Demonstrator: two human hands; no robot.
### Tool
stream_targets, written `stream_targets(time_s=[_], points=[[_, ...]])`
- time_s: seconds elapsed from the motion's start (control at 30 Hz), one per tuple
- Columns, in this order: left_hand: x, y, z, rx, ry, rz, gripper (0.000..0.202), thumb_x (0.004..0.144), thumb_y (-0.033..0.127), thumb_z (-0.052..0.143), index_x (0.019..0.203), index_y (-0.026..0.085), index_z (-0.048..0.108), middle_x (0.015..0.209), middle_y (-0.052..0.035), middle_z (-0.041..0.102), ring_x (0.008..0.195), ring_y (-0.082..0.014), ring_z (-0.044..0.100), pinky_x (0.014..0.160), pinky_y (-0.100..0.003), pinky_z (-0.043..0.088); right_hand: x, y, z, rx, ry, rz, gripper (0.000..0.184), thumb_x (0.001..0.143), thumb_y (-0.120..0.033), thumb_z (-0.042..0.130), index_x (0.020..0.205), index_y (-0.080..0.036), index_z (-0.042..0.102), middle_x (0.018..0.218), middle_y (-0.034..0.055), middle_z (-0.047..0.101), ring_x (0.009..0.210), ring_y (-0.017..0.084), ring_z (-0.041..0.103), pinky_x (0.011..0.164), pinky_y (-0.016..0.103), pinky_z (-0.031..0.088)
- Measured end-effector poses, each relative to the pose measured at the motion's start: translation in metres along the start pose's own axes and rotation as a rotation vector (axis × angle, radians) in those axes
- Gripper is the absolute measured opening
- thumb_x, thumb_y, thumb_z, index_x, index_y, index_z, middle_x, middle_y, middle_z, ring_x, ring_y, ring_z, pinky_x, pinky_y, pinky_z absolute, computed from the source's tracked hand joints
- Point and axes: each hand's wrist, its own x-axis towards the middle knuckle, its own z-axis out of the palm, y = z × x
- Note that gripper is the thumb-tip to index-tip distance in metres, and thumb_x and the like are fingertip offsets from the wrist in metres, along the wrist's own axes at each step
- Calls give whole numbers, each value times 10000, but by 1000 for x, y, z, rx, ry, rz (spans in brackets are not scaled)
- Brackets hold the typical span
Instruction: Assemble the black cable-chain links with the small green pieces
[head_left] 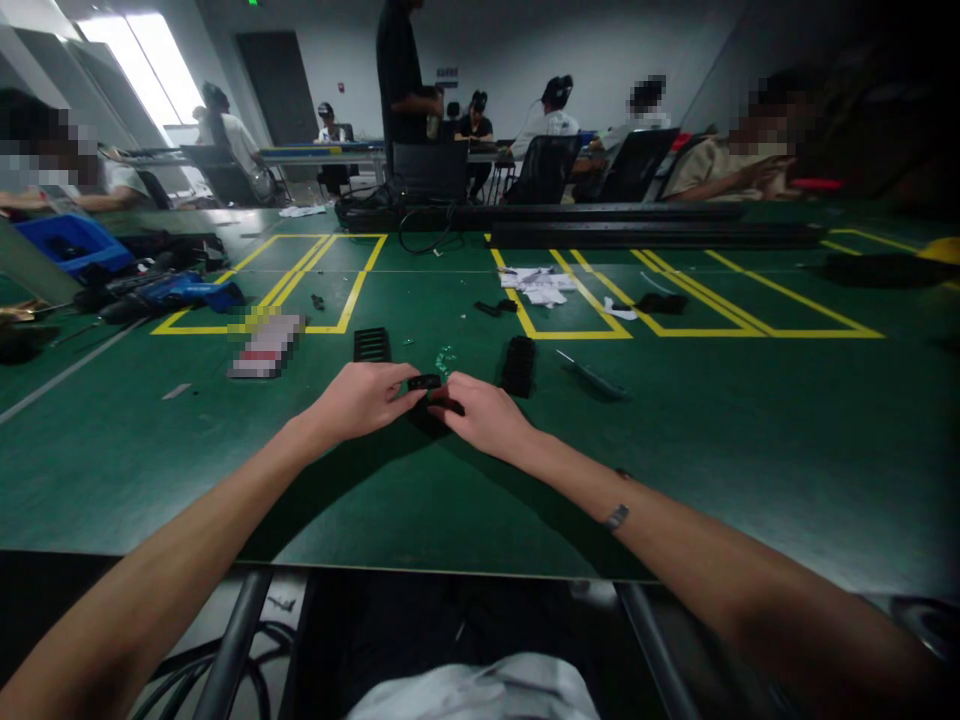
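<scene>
My left hand [365, 398] and my right hand [484, 412] meet over the green table [225, 470], fingers pinched together on a small black plastic part [427, 386]. The left fingers hold one short black link; the right fingers grip a black piece under and beside it. Just behind my hands lie a black slotted plastic segment [372, 344] on the left and another black ribbed segment [518, 365] on the right. Small greenish bits [445, 358] lie between them.
Yellow tape lines [352, 290] mark boxes on the table. White paper scraps [536, 285], a thin dark tool [592, 378], a blue power tool [180, 292] and a blue bin [71, 243] lie farther off. Long black rails [645, 225] cross the back. Several people sit or stand beyond.
</scene>
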Motion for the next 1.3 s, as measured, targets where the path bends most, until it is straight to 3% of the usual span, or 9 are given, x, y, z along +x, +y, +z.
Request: stream_targets(time_s=[0.33,0.6,0.93,1.3], points=[[0,-1,9,-64,-19,17,254,944,324,558,1132,189,661,644,26,511,585,-96,474,569,-204,311,2,8,0,41,-11,-19,164,930,-253,639,827,-173,540,852,15,556,739,144,511,603,255,299],[0,-7,12,-97,-19,21,272,937,303,558,1162,186,658,646,25,525,593,-95,495,574,-195,321,-1,9,-8,153,-56,-56,69,889,-196,641,851,-170,589,811,7,539,733,142,499,631,246,320],[0,-12,12,-87,6,18,274,938,320,565,1148,175,661,639,30,514,578,-89,473,567,-192,319,-5,9,-11,529,26,21,156,931,-314,621,896,-164,604,778,3,568,669,127,519,606,239,383],[0,-13,11,-65,-25,10,266,930,296,578,1163,191,653,662,26,538,601,-95,492,592,-201,345,-6,4,-16,557,128,27,177,954,-330,593,886,-167,588,783,9,558,659,125,500,599,242,383]])
